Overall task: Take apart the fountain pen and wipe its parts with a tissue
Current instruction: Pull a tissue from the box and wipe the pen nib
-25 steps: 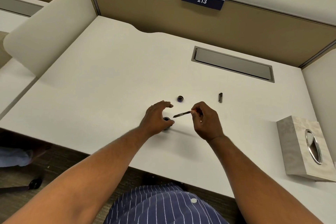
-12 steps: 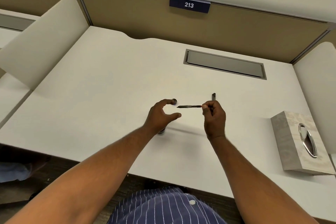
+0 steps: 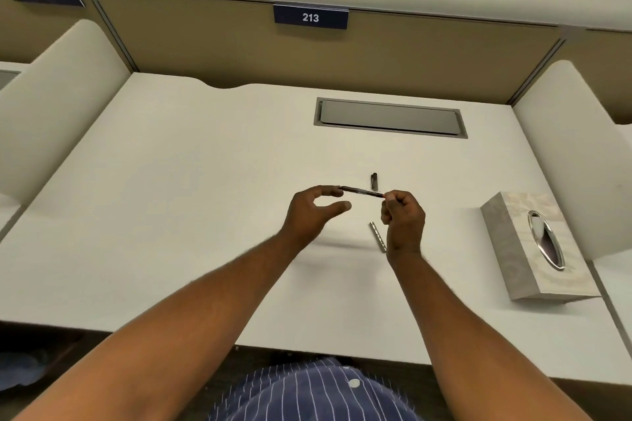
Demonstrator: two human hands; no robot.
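Note:
A thin dark pen part (image 3: 362,192) is held level above the white desk (image 3: 171,202). My right hand (image 3: 403,219) pinches its right end. My left hand (image 3: 314,212) hovers at its left end, forefinger touching the tip and thumb apart below, holding nothing. A short dark pen piece (image 3: 374,181) lies on the desk just behind the held part. A silver tube (image 3: 377,236) lies on the desk beside my right wrist, partly hidden by it. A marbled tissue box (image 3: 513,249) with a metal oval slot stands at the right.
A grey cable hatch (image 3: 390,118) is set into the desk at the back. Curved white dividers (image 3: 51,106) rise on both sides. A tan back panel bears the sign 213 (image 3: 310,17). The desk's front edge runs near my body.
Both hands rose from the desk and moved away from me. The pen part turned level and my left hand came up to its tip. The silver tube came into sight by my right wrist.

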